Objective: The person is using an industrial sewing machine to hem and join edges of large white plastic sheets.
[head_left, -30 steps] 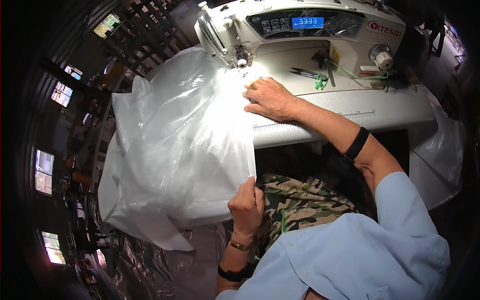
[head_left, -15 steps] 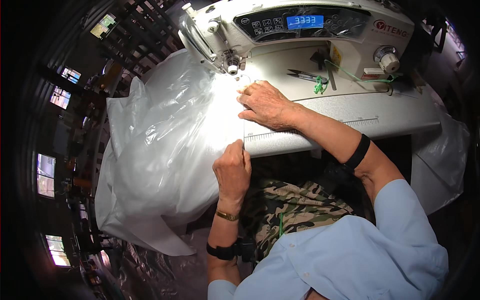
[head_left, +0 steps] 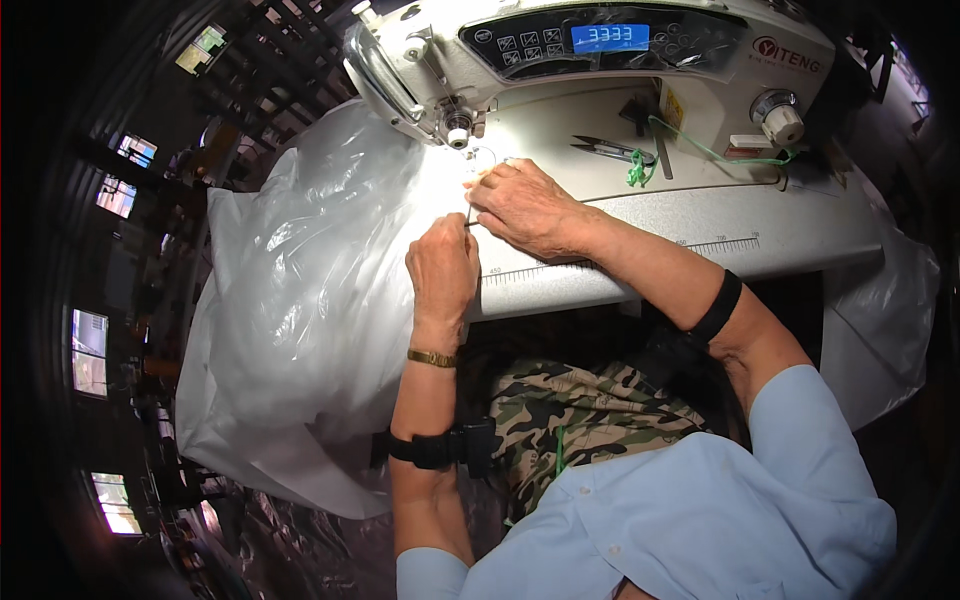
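A white, glossy plastic sheet lies bunched on the left side of the sewing machine and hangs over the front edge. My left hand is closed on the sheet's right edge, with the fingers curled under. Just beyond it, my right hand has bent fingers and thumb pressed together at the same edge, close to the needle area. Glare from the machine's lamp washes out the sheet there, so the fingertips' exact hold is hard to see. Above them sits the machine's needle head.
Thread snips lie on the machine bed, beside a tangle of green thread. A printed ruler scale runs along the bed's front. More clear-white plastic hangs at the right end. Camouflage cloth covers my lap.
My left hand has moved up along the sheet's edge, close to my right hand. The right hand has shifted slightly left, and the plastic has slid a little left with them.
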